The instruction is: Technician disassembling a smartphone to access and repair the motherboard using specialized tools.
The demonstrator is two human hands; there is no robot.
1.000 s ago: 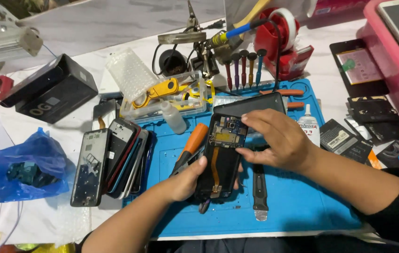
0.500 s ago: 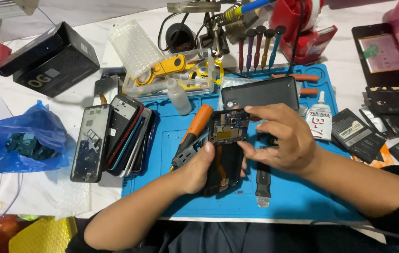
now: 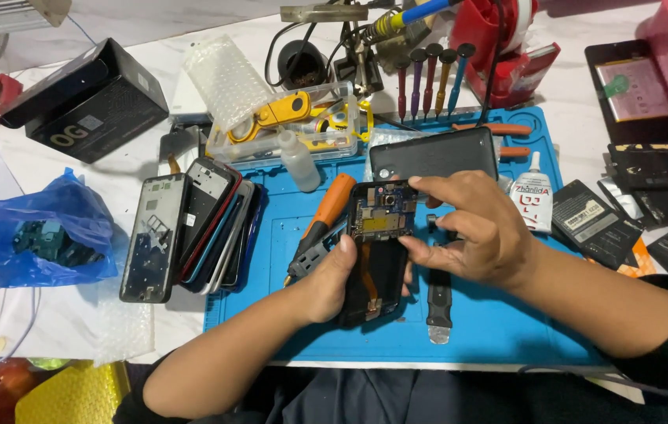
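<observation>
- Phone point(image 3: 377, 251): back cover off, circuit board and orange flex cable bare; held tilted above the blue mat point(image 3: 507, 330), at its middle.
- Left hand point(image 3: 326, 283): fingers clenched around the phone's lower left edge, thumb on its rim.
- Right hand point(image 3: 471, 232): fingers pinched at the phone's upper right corner, beside the board; whether they grasp a small part cannot be told.
- Back cover point(image 3: 434, 154): black, lying on the mat just behind the phone.
- Screwdriver point(image 3: 320, 229): orange-handled, lying just left of the phone.
- Metal pry tool point(image 3: 438, 306): on the mat, under the right hand.
- Progress, as judged: opening done; board still seated, inner work left.
- Stack of phone frames point(image 3: 193, 228): on the worktop, left of the mat.
</observation>
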